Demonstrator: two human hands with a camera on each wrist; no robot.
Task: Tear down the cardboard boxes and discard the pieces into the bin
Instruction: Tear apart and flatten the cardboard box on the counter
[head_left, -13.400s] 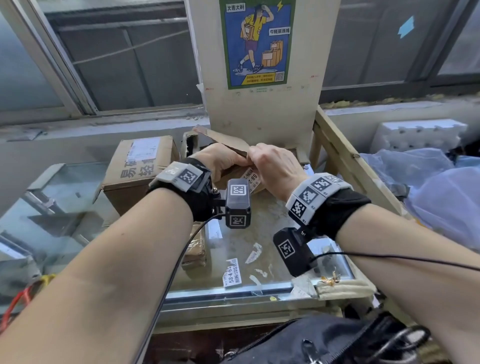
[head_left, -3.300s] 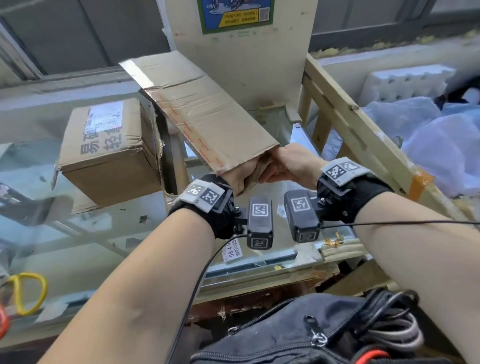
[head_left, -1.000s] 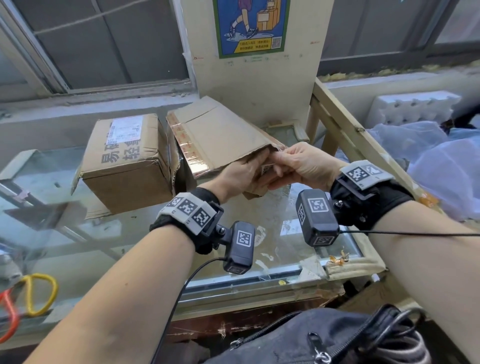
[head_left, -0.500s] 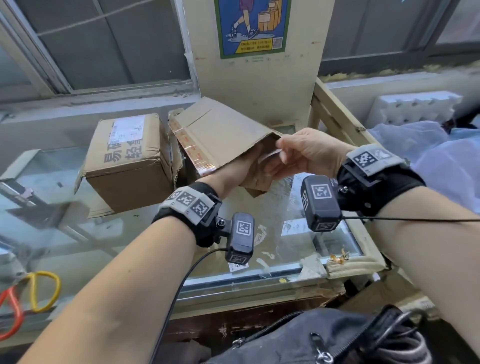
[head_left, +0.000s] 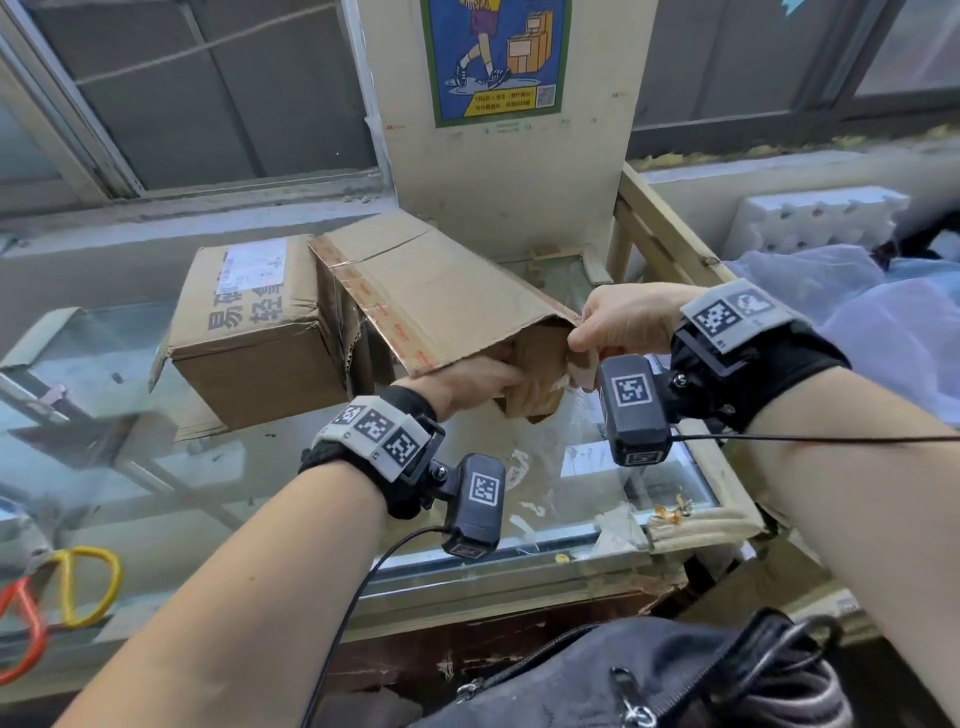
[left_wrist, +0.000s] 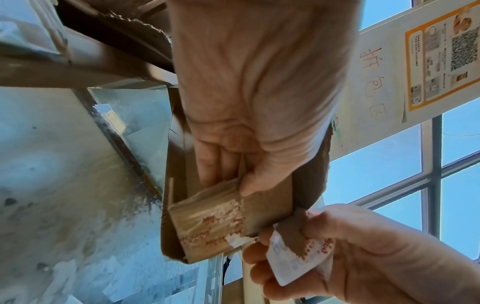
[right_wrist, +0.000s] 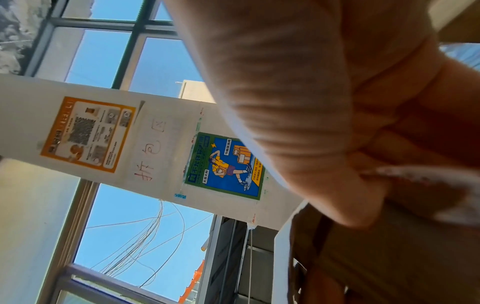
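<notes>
Cardboard box gripped by both hands, sealed box just beside.

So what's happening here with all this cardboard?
A person is breaking down a flattened cardboard box over a glass table. The left hand grips its near end, while the right hand pinches a torn strip of tape and label. A second, sealed box sits untouched alongside.

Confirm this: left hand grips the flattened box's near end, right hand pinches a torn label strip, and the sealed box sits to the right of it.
One error. The sealed box sits to the left of the flattened box, as the head view shows. The left hand does grip its near end, and the right hand pinches the torn label strip.
</notes>
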